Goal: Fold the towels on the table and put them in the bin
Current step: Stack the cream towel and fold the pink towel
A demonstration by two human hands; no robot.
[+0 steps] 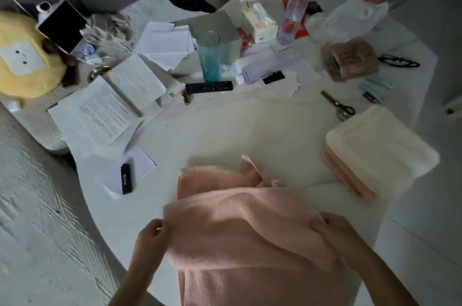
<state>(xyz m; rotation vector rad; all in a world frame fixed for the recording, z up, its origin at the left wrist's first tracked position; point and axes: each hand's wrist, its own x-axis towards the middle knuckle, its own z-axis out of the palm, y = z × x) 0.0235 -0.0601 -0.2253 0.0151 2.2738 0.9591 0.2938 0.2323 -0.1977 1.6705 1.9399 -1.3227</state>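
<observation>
Both hands pinch the pink towel [240, 228]: the left hand [152, 235] at its left edge, the right hand [335, 230] seemingly bunched in its right edge. It drapes over the near tabletop [225, 130]; a folded stack [377, 153] lies to the right

towel [240, 225] on table [225, 130]; stack [380, 153] right

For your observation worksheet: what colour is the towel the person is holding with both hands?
Pale pink, plain, no pattern; the towel shows best in the head view.
</observation>
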